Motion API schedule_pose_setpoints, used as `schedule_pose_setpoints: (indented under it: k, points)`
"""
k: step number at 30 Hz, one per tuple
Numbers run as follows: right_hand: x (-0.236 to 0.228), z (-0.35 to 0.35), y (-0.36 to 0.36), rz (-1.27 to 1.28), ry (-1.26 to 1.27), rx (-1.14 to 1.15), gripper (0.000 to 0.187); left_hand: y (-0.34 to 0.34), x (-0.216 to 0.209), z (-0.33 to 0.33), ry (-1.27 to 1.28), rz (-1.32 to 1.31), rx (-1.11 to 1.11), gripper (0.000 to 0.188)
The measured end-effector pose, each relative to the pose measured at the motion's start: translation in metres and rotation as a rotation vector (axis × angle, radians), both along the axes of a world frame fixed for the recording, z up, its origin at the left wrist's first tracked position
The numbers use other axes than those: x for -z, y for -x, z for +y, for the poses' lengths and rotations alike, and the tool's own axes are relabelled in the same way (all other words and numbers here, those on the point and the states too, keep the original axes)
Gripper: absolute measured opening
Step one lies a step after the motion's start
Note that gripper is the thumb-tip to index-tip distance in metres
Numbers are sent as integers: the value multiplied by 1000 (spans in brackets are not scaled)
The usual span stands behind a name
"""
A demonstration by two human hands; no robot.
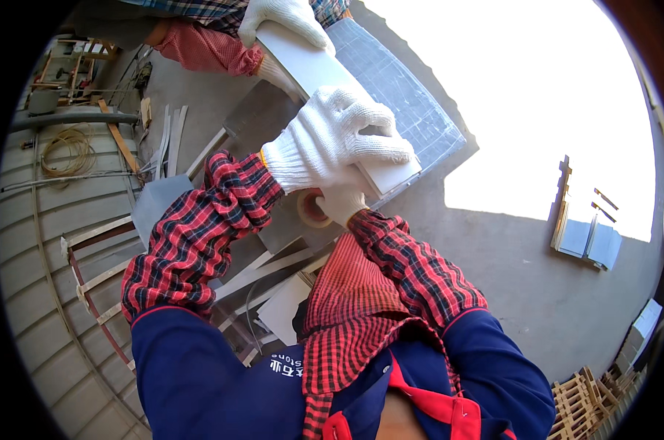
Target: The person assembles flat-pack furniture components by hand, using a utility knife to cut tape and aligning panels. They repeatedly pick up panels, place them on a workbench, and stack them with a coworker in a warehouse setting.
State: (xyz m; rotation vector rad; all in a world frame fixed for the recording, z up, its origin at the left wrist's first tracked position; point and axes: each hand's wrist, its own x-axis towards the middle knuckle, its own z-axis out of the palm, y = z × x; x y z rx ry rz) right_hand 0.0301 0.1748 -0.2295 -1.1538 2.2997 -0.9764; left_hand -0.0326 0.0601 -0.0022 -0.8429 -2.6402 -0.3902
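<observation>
A long white slab or stack of strips (310, 62) lies slantwise over a table covered in clear film (402, 81). Wrapped over its near end is my left hand (332, 136), in a white knitted glove, fingers bent across the top. Below it, my right hand (341, 203), also gloved, is at a roll of tape (314, 208), its thumb at the roll's core; its other fingers are mostly hidden. At the slab's far end a co-worker's gloved hand (288, 20) rests on top, and their other gloved hand (277, 73) is at its left side.
Pale strips (174, 139) and a coil of yellowish hose (68, 152) lie to the left, near a metal rack (90, 282). Boards with wooden strips (585, 238) lie on the floor at right. A wooden pallet (578, 403) stands at lower right.
</observation>
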Motion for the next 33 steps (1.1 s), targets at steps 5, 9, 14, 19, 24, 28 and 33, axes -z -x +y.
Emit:
schedule_pose_setpoints:
  k: [5,9,14,19,24,28,33]
  points:
    - [-128,92,50,-148,-360,-376,48,9,14,-3,-112,-33,71,47]
    - [-296,128,91,-444,65,9,46,4,31,-7,-252,126,5,63]
    - [-271,64,121,325,-256,266,89,-9,85,21,-581,222,-694,92]
    - [-239,62,147,293,-392,239,93,-59,153,53,-1205,-537,-1267,96]
    - [-204,95,224,4,-179,239,94,-55,190,68,-1468,-790,-1313,89]
    - [-149,125,305,-140,-123,202,81,-38,225,74,-1576,-773,-1427,92]
    - [-67,145,373,-477,-221,353,57,-10,231,91,-1652,-723,-1582,90]
